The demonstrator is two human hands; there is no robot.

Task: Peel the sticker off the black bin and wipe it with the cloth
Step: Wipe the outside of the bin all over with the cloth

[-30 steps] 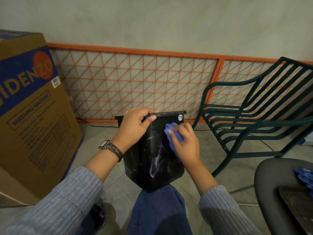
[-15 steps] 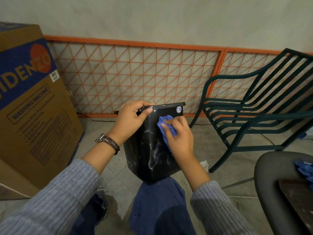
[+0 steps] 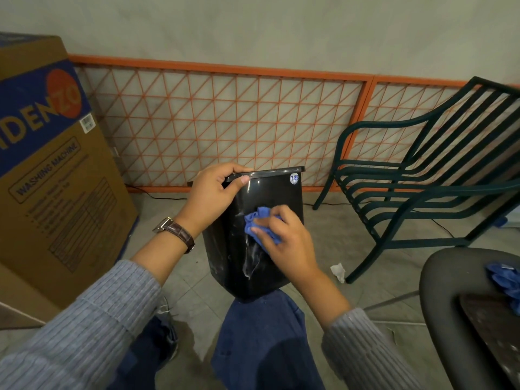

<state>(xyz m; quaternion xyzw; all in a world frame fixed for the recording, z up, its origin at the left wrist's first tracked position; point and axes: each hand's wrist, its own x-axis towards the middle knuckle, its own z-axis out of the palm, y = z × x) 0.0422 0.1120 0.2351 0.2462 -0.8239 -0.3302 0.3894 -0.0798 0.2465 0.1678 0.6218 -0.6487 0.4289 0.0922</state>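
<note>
One sticker (image 3: 294,178) was seen unpeeled at bin (image 3: 270,192) top-right corner | up-right of right hand (image 3: 284,240), judged nearer, fingers curled on cloth (image 3: 260,225) | left hand (image 3: 211,195) clamped on top edge.

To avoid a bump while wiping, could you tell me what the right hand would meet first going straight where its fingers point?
Probably the left hand, which grips the rim of the black bin up-left of it. The right hand presses the blue cloth on the bin's face, so both seem level.
</note>
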